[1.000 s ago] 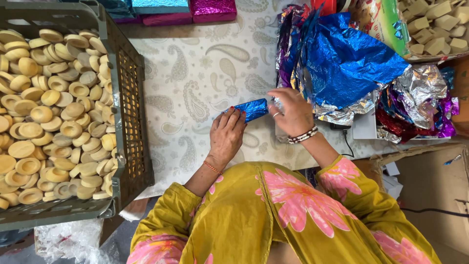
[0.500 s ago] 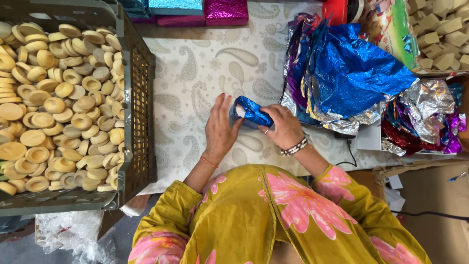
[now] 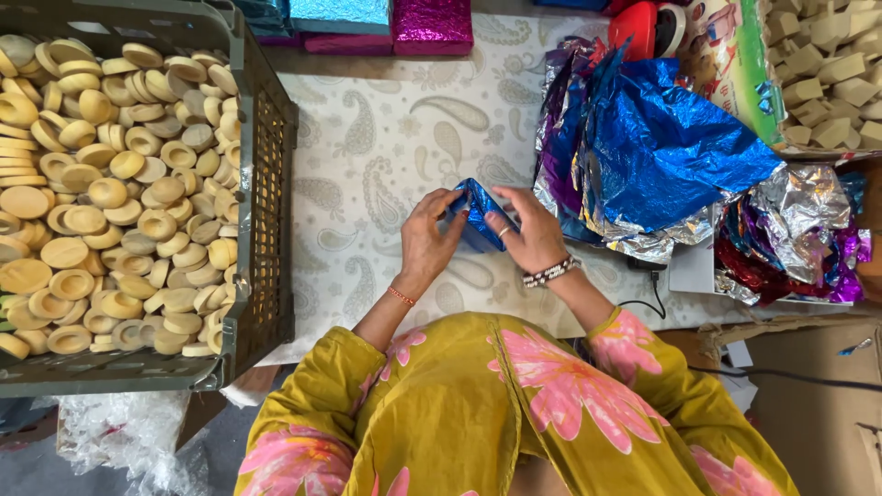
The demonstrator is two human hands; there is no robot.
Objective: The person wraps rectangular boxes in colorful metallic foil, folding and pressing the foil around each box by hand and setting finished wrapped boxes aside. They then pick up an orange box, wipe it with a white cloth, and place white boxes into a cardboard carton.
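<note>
Right of the grey plastic crate (image 3: 266,211) of tan round soaps (image 3: 110,193), my left hand (image 3: 427,241) and right hand (image 3: 528,241) now pinch the small blue foil-wrapped bundle (image 3: 478,213); since a second ago its foil looks folded tighter, wrapping nearly closed.

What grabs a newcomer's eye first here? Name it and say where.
The crate of round tan soaps fills the left. At centre, left hand and right hand fold blue foil around something. Shiny foil sheets pile up at right.
</note>
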